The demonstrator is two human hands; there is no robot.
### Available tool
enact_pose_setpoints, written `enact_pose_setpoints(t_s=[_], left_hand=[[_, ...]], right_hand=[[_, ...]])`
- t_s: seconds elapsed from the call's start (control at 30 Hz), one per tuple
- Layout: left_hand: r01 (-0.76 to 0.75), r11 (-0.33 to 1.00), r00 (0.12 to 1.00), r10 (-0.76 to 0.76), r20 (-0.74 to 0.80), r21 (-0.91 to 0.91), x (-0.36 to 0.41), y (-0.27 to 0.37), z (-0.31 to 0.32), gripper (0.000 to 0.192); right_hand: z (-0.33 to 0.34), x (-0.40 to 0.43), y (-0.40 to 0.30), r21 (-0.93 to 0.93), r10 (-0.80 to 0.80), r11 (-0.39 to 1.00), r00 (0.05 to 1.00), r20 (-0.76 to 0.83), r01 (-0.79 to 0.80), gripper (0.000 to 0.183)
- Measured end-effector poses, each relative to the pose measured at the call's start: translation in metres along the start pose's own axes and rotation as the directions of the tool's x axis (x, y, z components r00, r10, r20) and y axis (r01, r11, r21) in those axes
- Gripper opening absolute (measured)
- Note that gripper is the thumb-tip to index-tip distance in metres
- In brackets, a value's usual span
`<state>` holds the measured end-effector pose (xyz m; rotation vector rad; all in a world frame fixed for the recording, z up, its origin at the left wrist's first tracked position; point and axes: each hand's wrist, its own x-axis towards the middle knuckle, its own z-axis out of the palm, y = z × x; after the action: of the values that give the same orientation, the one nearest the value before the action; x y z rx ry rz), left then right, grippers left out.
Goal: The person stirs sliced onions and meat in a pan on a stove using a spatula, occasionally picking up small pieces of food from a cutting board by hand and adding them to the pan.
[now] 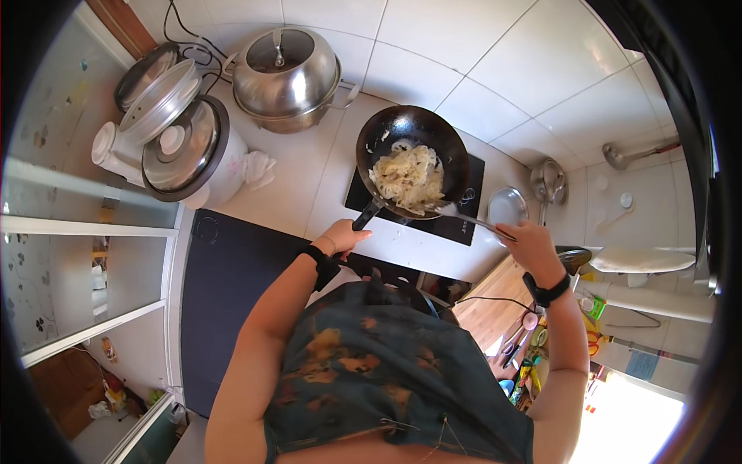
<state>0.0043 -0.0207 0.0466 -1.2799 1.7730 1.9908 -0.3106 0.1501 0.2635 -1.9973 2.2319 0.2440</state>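
A dark wok (pixel 408 119) stands on a black induction cooktop (pixel 464 223), its handle pointing towards me. My left hand (pixel 341 235) grips that black handle (pixel 366 216). Pale sliced food (pixel 408 174), with pieces that look like lotus root rings, is heaped in the wok's near half. In my right hand (pixel 530 243) is a slotted metal spatula (pixel 478 222), whose blade reaches over the near right rim and touches the food. Part of the blade is hidden by the slices.
A steel bowl (pixel 508 207) sits right of the cooktop, close to my right hand. Left of the wok are a large domed steel pot (pixel 290 81) and a white lidded cooker (pixel 223 168). A wooden board (pixel 490 301) lies at the right. Tiled wall (pixel 429 64) rises behind.
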Motion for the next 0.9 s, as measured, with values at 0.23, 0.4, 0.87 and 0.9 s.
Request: enact_pose_setpoints(t_s=[0.23,0.4,0.87,0.9], left_hand=[[-0.013,1.0,1.0,0.013,-0.009,0.02,0.002,0.002,0.0,0.043],[0.0,1.0,1.0,0.0,-0.008,-0.006,0.003,0.0,0.002,0.044],[-0.003,1.0,1.0,0.003,0.025,0.023,0.0,0.005,-0.001,0.042],[0.001,1.0,1.0,-0.002,0.023,0.024,-0.001,0.005,-0.001,0.042]], right_hand=[[0.045,0.044,-0.009,0.091,0.24,0.969,0.965,-0.105,-0.231,0.023],[0.039,0.059,0.048,0.364,0.347,0.878,0.937,-0.039,-0.31,0.023],[0.073,0.141,0.071,0.83,0.129,0.205,0.855,0.503,-0.519,0.033],[0.071,0.139,0.066,0.831,0.124,0.203,0.855,0.504,-0.519,0.033]])
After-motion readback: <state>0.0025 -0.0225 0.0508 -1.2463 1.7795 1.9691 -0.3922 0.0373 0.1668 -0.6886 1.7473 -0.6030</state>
